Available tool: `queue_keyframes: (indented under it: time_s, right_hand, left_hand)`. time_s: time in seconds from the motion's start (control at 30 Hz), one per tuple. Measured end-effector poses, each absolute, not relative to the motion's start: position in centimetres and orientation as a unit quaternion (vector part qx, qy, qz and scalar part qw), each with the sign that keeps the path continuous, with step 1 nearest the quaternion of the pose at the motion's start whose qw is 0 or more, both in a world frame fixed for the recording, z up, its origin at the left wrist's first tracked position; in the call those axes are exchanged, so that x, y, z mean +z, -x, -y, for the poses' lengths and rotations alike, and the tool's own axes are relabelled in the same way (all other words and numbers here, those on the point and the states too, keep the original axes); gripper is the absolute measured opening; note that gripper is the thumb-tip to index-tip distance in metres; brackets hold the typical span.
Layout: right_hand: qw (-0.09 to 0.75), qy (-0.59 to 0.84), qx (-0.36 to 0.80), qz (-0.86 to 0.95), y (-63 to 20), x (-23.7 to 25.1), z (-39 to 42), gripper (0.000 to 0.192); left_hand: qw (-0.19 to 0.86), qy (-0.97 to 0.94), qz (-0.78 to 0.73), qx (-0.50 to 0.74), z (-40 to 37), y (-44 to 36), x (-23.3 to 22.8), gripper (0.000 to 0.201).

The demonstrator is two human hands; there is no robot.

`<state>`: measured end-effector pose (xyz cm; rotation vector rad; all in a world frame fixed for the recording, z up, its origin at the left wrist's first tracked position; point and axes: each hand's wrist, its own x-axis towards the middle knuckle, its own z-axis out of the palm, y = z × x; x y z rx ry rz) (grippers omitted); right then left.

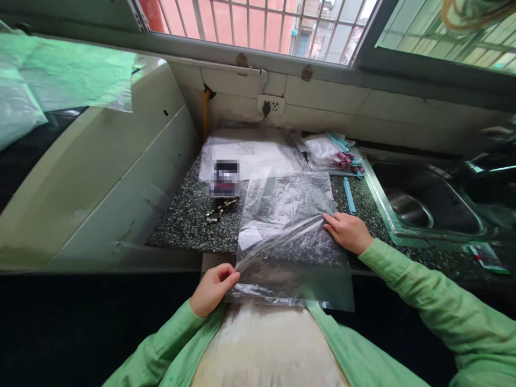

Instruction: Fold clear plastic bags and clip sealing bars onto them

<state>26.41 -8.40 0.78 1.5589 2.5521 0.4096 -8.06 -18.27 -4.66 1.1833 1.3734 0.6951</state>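
Note:
A clear plastic bag (290, 242) lies partly on the speckled stone counter, and its near end hangs past the front edge toward my body. My left hand (214, 287) pinches its left edge low down. Higher up on the right side, my right hand (347, 231) grips the bag between thumb and fingers. A taut diagonal crease runs between the two hands. A small white label or paper (250, 237) shows at the bag's left side. Just beyond my right hand lies a light blue sealing clip (349, 196).
More flat plastic bags (258, 153) are stacked at the back, beside a pile of bags with blue and maroon clips (342, 150). A phone-like blurred item (224, 178) and a dark beaded chain (221, 209) lie left. The sink (427, 199) is right; a wall socket (271, 104) is behind.

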Motion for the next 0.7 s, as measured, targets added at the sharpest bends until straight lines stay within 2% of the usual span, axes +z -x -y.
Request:
queue_keyframes:
  time_s: [0.13,0.33,0.47,0.7]
  right_hand:
    - [0.104,-0.541,0.084,-0.830,-25.6,3.2,6.4,0.032]
    - [0.009,-0.521,-0.004,-0.853,-17.8,7.2,-3.2,0.027]
    - [-0.002,-0.541,-0.087,-0.837,-11.2,6.7,-9.2,0.026]
    - [0.006,-0.548,-0.132,-0.826,-5.4,3.8,-13.2,0.032]
  left_hand:
    - [0.595,-0.473,-0.567,0.317,19.3,7.9,-5.9,0.035]
    - [0.586,-0.469,-0.566,0.341,20.0,7.1,-5.8,0.037]
    - [0.573,-0.466,-0.572,0.358,20.5,7.0,-6.5,0.037]
    - [0.587,-0.446,-0.571,0.362,20.4,6.8,-7.1,0.037]
